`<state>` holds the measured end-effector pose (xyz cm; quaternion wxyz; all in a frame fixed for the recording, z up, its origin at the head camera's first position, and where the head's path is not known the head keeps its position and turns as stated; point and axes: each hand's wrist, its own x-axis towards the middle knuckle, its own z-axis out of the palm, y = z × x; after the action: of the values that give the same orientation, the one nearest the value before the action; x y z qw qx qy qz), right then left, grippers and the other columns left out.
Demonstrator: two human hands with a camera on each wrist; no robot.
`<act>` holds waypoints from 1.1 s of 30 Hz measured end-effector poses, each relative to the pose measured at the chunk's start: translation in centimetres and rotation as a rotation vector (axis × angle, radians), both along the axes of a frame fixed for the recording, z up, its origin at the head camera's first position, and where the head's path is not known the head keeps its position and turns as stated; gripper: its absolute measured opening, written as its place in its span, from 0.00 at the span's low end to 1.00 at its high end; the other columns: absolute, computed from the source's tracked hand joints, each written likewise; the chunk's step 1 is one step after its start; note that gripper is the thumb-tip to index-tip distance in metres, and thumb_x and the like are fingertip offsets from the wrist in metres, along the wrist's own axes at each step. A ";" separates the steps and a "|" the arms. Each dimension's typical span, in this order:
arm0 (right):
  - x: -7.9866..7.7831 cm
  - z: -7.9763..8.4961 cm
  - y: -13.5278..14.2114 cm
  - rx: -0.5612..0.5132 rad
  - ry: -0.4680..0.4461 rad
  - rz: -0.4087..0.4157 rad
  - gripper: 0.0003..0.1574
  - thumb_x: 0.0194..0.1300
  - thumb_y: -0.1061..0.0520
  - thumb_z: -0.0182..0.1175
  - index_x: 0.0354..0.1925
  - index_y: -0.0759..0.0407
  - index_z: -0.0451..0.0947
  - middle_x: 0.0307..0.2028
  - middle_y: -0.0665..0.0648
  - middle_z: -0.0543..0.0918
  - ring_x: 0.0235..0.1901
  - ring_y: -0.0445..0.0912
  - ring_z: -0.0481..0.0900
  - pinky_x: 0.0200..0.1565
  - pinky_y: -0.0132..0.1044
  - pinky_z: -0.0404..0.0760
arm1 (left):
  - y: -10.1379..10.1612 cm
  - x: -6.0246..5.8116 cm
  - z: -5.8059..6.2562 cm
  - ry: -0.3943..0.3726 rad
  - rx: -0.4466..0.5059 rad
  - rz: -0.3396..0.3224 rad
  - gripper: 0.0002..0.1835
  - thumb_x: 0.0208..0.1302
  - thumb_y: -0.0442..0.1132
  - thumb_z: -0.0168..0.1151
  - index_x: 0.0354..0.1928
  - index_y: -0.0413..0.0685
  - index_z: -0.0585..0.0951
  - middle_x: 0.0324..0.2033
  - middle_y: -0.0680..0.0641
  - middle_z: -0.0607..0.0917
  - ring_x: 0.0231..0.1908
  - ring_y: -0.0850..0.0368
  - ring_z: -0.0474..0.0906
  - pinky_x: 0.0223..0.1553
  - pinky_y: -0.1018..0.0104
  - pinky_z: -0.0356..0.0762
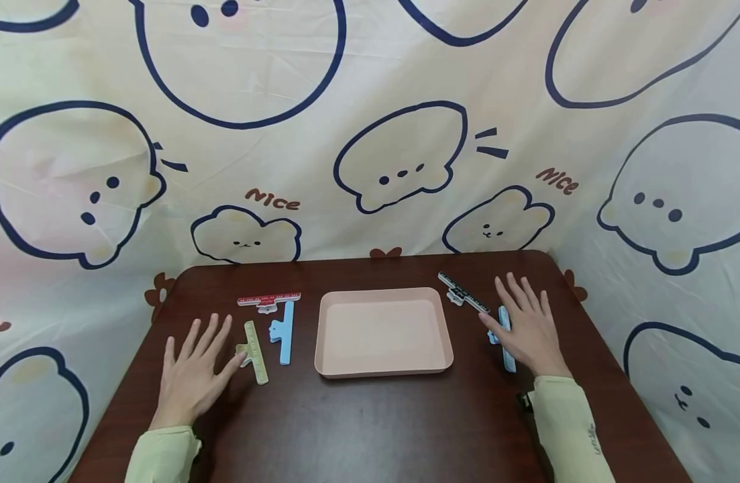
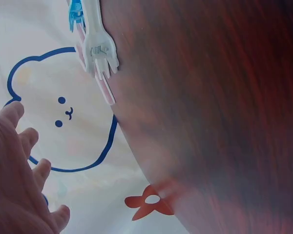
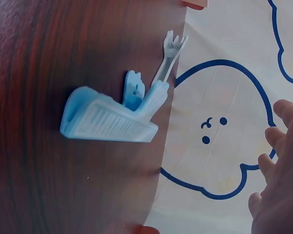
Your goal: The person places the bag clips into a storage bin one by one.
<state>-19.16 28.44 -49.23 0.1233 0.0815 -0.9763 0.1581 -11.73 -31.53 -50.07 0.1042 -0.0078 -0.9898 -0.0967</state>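
Observation:
My left hand (image 1: 194, 372) is spread with straight fingers at the left of the table. Its thumb tip overlaps the yellow-green ruler clip (image 1: 257, 355) in the head view. Beyond that lie a light blue ruler clip (image 1: 288, 335) and a red ruler clip (image 1: 279, 298). On the right, my right hand (image 1: 529, 329) is spread too, partly covering another blue ruler clip (image 1: 508, 359). That clip (image 3: 112, 122) stands out in the right wrist view, apart from the fingers. A black ruler clip (image 1: 463, 293) lies slantwise by the right thumb. Neither hand holds anything.
A shallow pink tray (image 1: 383, 371) sits between the two groups of clips on the dark wooden table (image 1: 370, 429). Behind and beside the table hangs a pale cloth (image 1: 394, 74) with cartoon animal outlines.

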 end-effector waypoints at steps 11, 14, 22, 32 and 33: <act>-0.4 -0.1 1.0 -0.018 -0.047 -0.014 0.55 0.72 0.27 0.53 0.84 0.48 0.48 0.82 0.63 0.51 0.81 0.63 0.43 0.78 0.65 0.37 | 0.1 -1.0 -0.1 0.074 0.046 -0.028 0.40 0.77 0.60 0.49 0.84 0.60 0.50 0.81 0.40 0.56 0.82 0.41 0.42 0.79 0.40 0.26; -0.8 -0.2 1.1 -0.015 -0.062 -0.004 0.55 0.72 0.28 0.53 0.83 0.50 0.49 0.81 0.65 0.53 0.81 0.64 0.45 0.78 0.65 0.40 | 0.9 -1.8 -0.2 0.076 0.053 -0.061 0.40 0.77 0.57 0.50 0.84 0.60 0.50 0.80 0.40 0.58 0.81 0.40 0.48 0.79 0.38 0.34; -1.4 -0.5 1.2 0.050 -0.189 0.010 0.53 0.72 0.29 0.55 0.81 0.58 0.56 0.77 0.72 0.61 0.77 0.68 0.55 0.74 0.68 0.54 | 4.8 -3.7 -0.4 0.053 0.072 -0.163 0.39 0.75 0.52 0.58 0.83 0.55 0.56 0.78 0.40 0.64 0.73 0.35 0.63 0.68 0.32 0.62; -1.9 -2.8 1.6 0.111 -0.268 0.065 0.54 0.67 0.29 0.61 0.79 0.57 0.62 0.75 0.70 0.65 0.72 0.70 0.63 0.65 0.71 0.67 | 10.2 -5.5 -0.8 -0.079 0.164 -0.241 0.40 0.76 0.58 0.57 0.83 0.63 0.54 0.75 0.38 0.69 0.70 0.31 0.69 0.68 0.33 0.66; -1.9 -2.9 1.5 0.111 -0.273 0.067 0.54 0.67 0.30 0.63 0.78 0.57 0.63 0.75 0.70 0.66 0.72 0.69 0.64 0.65 0.71 0.67 | 10.6 -5.7 -0.9 -0.094 0.163 -0.243 0.40 0.75 0.58 0.57 0.83 0.63 0.53 0.74 0.38 0.70 0.70 0.31 0.69 0.68 0.33 0.66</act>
<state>-21.04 29.95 -52.16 -0.0205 0.0986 -0.9879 0.1178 -17.46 -20.92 -50.98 0.0456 -0.1145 -0.9743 -0.1887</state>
